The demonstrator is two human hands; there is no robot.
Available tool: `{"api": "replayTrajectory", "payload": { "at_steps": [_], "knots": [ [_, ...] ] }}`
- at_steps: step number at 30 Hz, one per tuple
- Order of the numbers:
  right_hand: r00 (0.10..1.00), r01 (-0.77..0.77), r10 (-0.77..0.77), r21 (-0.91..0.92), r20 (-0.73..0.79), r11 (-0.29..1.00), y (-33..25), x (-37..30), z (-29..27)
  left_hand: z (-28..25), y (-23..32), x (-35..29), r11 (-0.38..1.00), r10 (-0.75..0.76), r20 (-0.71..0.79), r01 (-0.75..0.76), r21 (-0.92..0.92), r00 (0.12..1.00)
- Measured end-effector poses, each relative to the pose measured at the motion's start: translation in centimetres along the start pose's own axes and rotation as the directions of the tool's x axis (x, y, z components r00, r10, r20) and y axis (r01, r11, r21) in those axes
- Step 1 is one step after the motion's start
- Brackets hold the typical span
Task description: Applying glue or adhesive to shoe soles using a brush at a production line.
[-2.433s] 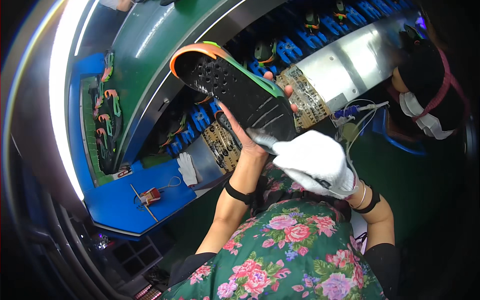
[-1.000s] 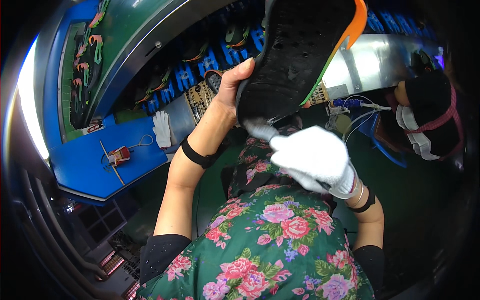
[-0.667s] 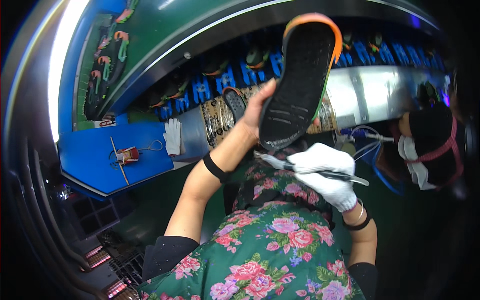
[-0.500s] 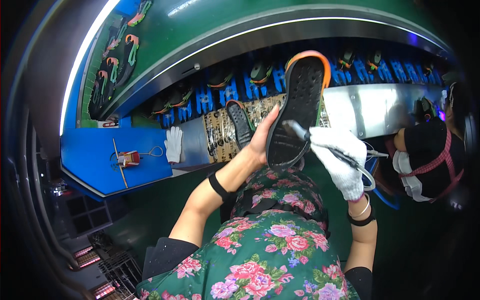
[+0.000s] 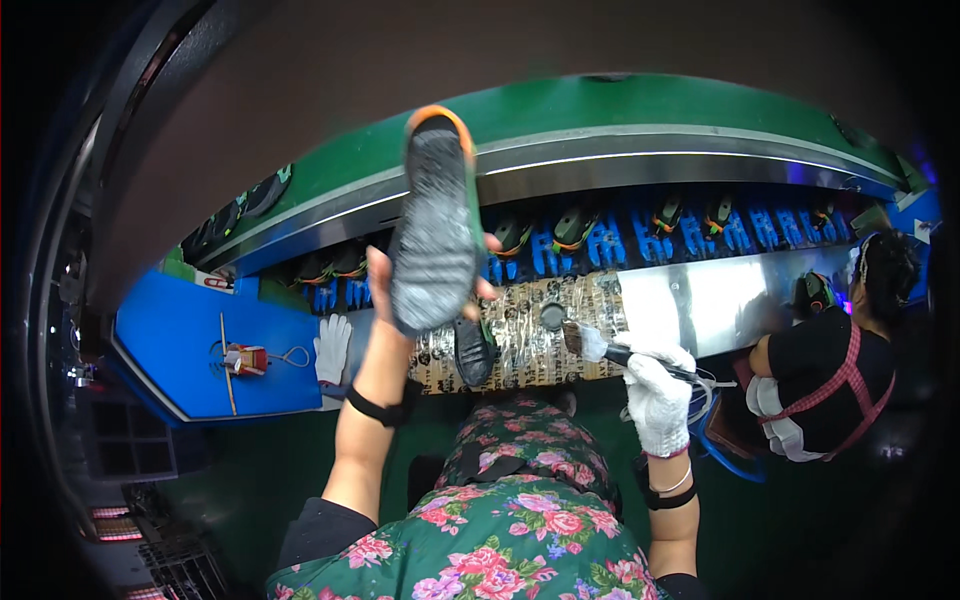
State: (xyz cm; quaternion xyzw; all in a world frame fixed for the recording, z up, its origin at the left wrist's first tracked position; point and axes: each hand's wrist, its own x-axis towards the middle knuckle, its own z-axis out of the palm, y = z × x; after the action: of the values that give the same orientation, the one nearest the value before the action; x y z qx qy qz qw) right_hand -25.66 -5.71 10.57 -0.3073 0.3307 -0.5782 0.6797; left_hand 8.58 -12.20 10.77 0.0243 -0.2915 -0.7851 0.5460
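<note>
My bare left hand (image 5: 382, 285) grips a black shoe sole (image 5: 434, 235) with an orange and green rim. The sole stands raised over the bench, toe end up, its ribbed face toward me and shiny with a whitish wet film. My right hand (image 5: 659, 398), in a white knit glove, is closed around the black handle of a brush (image 5: 615, 352); its bristle end is above the bench, apart from the sole. A second black sole (image 5: 473, 355) lies on the cardboard-covered bench (image 5: 530, 300), below the raised one. A small round dark dish or lid (image 5: 552, 316) sits near the brush.
Behind the bench, blue racks (image 5: 605, 243) hold several shoe parts, below a green conveyor belt (image 5: 650, 105). A spare white glove (image 5: 332, 348) and a red box (image 5: 246, 360) lie on the left by a blue panel (image 5: 165, 345). A co-worker (image 5: 825, 370) sits at right.
My left hand has moved the sole left, away from the brush that overlapped it. My right hand has drawn back slightly lower and left. The sole's face now looks whiter and shinier.
</note>
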Motion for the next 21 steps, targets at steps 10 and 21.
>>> {"api": "replayTrajectory", "payload": {
  "at_steps": [10,21],
  "knots": [
    [0.973,-0.227,0.221,-0.120,-0.067,0.966,5.6,0.2,-1.1,-7.7,10.2,8.5,0.654,0.427,-0.570,-0.675,-0.342,0.702],
    [0.967,-0.164,0.157,-0.020,-0.199,0.986,4.9,-0.5,-3.5,-13.8,6.5,27.7,-0.609,0.551,-0.020,0.419,0.673,0.834]
  ]
}}
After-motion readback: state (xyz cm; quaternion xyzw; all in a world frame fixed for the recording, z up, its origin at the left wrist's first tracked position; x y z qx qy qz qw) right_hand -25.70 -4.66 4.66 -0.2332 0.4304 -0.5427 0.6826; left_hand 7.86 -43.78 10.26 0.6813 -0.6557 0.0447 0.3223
